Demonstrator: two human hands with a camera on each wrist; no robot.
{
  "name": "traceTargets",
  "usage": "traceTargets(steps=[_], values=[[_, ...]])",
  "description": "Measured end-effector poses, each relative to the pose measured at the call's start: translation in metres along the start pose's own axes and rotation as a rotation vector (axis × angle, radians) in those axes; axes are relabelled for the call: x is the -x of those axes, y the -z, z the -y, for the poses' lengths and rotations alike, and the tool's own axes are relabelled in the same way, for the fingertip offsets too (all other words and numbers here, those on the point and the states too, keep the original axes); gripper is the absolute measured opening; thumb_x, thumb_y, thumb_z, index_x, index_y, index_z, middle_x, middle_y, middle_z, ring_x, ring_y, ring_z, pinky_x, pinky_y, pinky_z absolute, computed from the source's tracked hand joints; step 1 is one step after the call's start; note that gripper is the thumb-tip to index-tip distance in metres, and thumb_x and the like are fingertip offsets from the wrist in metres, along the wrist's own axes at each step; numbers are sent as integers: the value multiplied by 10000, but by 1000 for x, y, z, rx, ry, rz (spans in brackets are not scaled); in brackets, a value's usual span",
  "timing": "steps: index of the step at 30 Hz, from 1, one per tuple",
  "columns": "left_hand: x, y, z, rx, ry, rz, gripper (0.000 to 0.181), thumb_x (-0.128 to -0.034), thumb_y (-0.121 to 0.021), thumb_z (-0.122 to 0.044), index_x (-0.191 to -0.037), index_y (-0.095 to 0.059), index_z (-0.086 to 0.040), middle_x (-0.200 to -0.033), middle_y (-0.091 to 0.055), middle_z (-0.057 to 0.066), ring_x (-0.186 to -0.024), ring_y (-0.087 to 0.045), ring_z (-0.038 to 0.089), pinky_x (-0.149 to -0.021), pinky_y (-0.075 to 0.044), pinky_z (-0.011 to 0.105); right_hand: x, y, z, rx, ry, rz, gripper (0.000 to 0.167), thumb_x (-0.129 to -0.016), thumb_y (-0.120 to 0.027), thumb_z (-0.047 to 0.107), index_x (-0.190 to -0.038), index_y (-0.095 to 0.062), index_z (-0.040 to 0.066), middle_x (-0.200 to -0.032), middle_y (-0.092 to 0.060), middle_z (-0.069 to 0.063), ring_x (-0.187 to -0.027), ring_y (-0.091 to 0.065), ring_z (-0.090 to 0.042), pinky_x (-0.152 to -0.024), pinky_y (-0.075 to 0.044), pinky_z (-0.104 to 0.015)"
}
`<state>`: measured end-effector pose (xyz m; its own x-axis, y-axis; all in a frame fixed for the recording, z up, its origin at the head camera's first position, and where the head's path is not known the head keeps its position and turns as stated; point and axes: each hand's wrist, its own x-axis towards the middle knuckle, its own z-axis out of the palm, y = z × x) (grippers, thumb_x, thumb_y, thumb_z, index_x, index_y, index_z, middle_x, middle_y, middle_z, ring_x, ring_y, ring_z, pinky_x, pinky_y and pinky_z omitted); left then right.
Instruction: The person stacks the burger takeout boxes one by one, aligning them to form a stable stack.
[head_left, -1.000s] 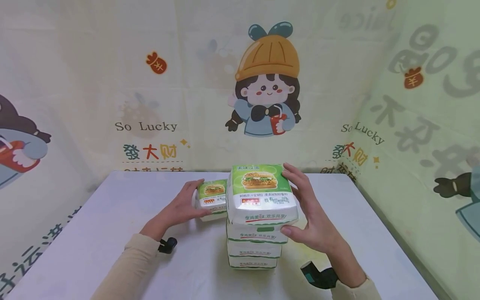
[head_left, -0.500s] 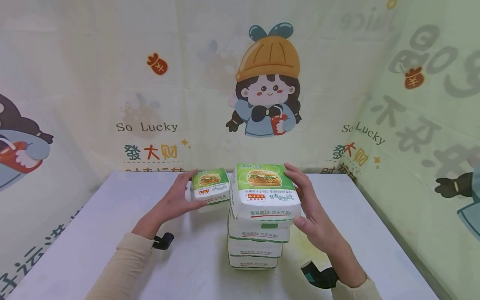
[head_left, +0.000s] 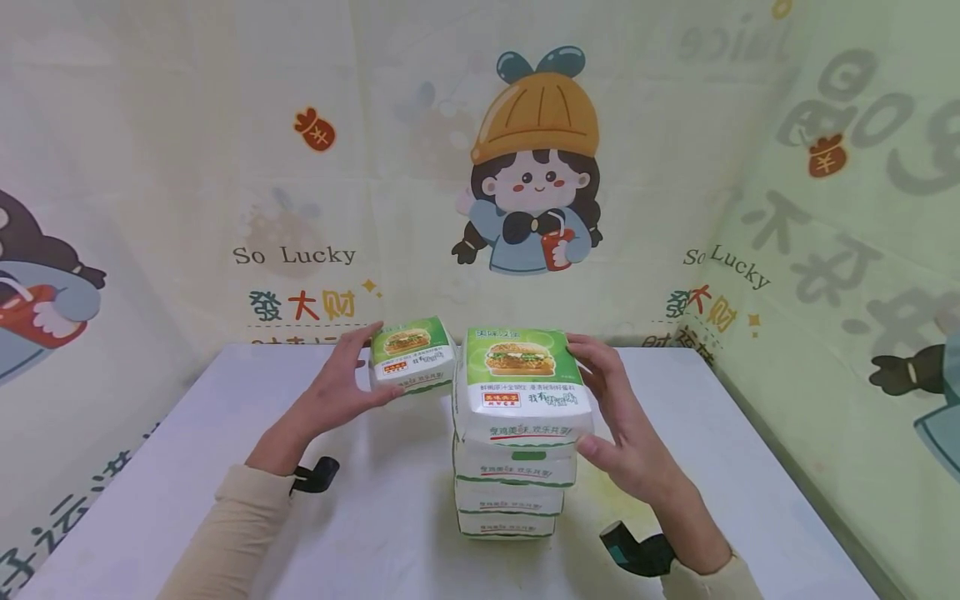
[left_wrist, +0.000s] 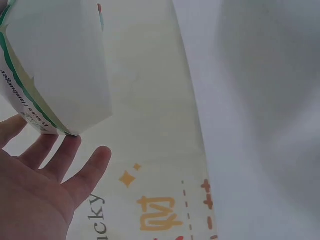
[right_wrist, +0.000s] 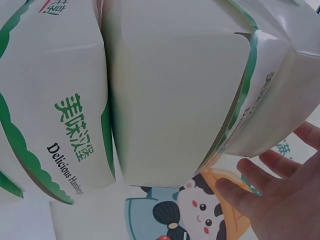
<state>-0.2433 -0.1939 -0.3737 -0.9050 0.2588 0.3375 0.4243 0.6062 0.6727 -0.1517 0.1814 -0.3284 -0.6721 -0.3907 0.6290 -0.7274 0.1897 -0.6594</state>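
Note:
My left hand (head_left: 339, 385) holds a small green-and-white burger box (head_left: 412, 358) above the table, left of a stack of several such boxes. Its fingers are at the box's far left side and its thumb at the near side. In the left wrist view the plain white underside of this burger box (left_wrist: 62, 65) shows, slightly tilted. The stack's top burger box (head_left: 525, 387) carries a burger picture on its lid. My right hand (head_left: 633, 437) grips that top box by its right side, thumb at the near corner. The lower boxes (head_left: 510, 500) stand directly beneath it.
The stack stands on a white table (head_left: 360, 533) near its middle. Behind the table hangs a cream backdrop (head_left: 405, 208) with cartoon prints and lettering. A black wrist camera (head_left: 637, 550) sits on the right wrist, another black camera (head_left: 317, 475) on the left.
My left hand has raised its burger box and moved it back and slightly left. The stack's top box shifted right, then came back left with my right hand still on it.

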Motion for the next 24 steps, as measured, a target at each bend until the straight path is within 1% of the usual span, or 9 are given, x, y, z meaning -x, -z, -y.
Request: traceTargets(steps=[5,7,10,12,14,17,20,23,24], values=[[-1,6,-6,-7,-18,-9,1006,-781,-838,-323,-1563,-226,-162,-1524,-323,103,-1305,-392,266,-1050,-441,528,0,-1,0,-4,24,-9,788,-814,-648,110,-1495,-253,86,-1625,-166,-69,-1479,-220,-294,-1173,-298,-222],[-2,9,-9,-16,-29,-15,999,-784,-836,-310,-1561,-230,-146,-1513,-336,109,-1292,-402,269,-1046,-446,526,0,-1,0,-3,23,-11,789,-810,-651,108,-1490,-253,85,-1631,-159,-65,-1484,-211,-292,-1184,-297,-253],[-2,14,-14,-20,-32,-23,975,-798,-821,-283,-1559,-231,-134,-1496,-344,115,-1274,-426,287,-1026,-460,513,0,-1,1,-4,10,-18,793,-799,-649,96,-1484,-249,93,-1630,-170,-65,-1478,-238,-283,-1184,-313,-465],[-3,17,-17,-13,-24,-25,953,-814,-803,-269,-1562,-226,-142,-1494,-338,119,-1257,-454,318,-986,-493,508,0,-2,1,-5,0,-22,805,-788,-648,85,-1484,-245,105,-1623,-187,-81,-1468,-260,-270,-1140,-302,-619],[-3,21,-20,-8,-13,-26,928,-835,-779,-262,-1566,-217,-159,-1490,-331,120,-1236,-483,348,-932,-526,501,0,-2,1,0,-4,-21,827,-782,-651,83,-1497,-235,113,-1611,-209,-83,-1460,-269,-261,-1078,-283,-729],[-5,26,-25,-10,-13,-34,897,-859,-747,-255,-1572,-209,-169,-1503,-320,123,-1200,-513,376,-861,-555,484,1,-2,1,17,-16,-15,869,-773,-665,93,-1522,-227,141,-1596,-242,-58,-1457,-267,-237,-1068,-292,-745],[-7,29,-29,-33,-35,-51,865,-877,-717,-253,-1571,-212,-143,-1521,-317,132,-1175,-517,357,-861,-543,472,0,-2,1,39,-28,-8,895,-767,-681,104,-1538,-231,168,-1587,-266,-13,-1458,-272,-217,-1077,-306,-728],[-9,33,-34,-47,-59,-76,835,-885,-695,-247,-1567,-227,-128,-1512,-334,137,-1142,-518,325,-876,-522,470,0,-2,3,59,-34,-7,900,-760,-695,104,-1538,-250,185,-1583,-281,0,-1451,-291,-209,-1098,-321,-682],[-10,35,-36,-49,-65,-86,827,-887,-689,-246,-1566,-232,-130,-1504,-343,137,-1146,-509,314,-880,-518,467,0,-1,3,69,-35,-6,902,-759,-701,106,-1538,-254,189,-1581,-287,2,-1448,-299,-209,-1113,-333,-646]])
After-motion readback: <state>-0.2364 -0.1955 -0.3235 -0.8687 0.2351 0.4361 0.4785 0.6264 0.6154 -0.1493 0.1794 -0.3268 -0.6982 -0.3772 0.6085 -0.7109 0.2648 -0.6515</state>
